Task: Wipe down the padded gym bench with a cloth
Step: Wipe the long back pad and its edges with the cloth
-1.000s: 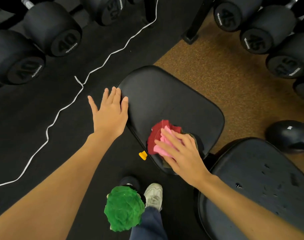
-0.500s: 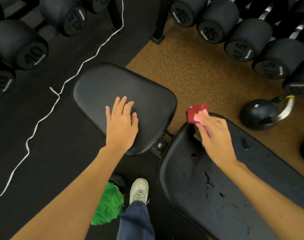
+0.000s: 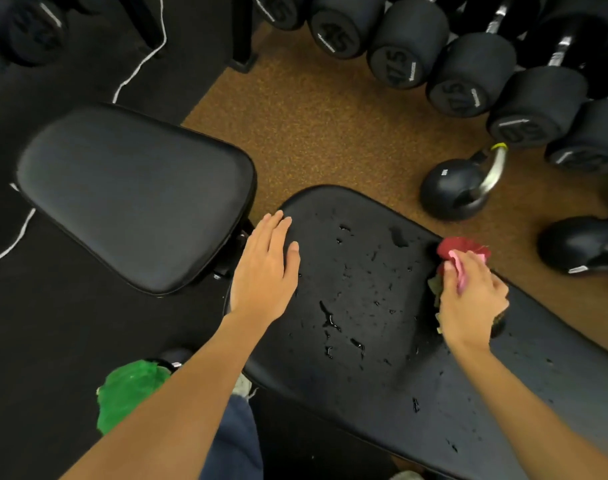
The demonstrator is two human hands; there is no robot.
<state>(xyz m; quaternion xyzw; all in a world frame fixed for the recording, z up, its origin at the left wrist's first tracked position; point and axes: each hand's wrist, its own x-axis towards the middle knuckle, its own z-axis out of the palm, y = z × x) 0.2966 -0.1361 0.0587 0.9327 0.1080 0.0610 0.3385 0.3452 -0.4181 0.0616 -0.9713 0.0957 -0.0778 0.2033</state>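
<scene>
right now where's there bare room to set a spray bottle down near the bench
The seat pad is bare. So is the brown floor between the long pad and the dumbbells. The long pad is wet and holds the left hand and the cloth. Near the kettlebell it is crowded.

Numbers on dumbbell ends
I read "45" on one black dumbbell point(image 3: 333, 36) and "50" on another dumbbell point(image 3: 519, 130); smaller print is blurred.

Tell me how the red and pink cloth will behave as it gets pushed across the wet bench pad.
The cloth looks soft and floppy: it bunches into folds under the right hand, so it will probably crumple rather than slide flat. Droplets bead on the back pad, so it should glide easily and likely grow damp and heavier.
</scene>
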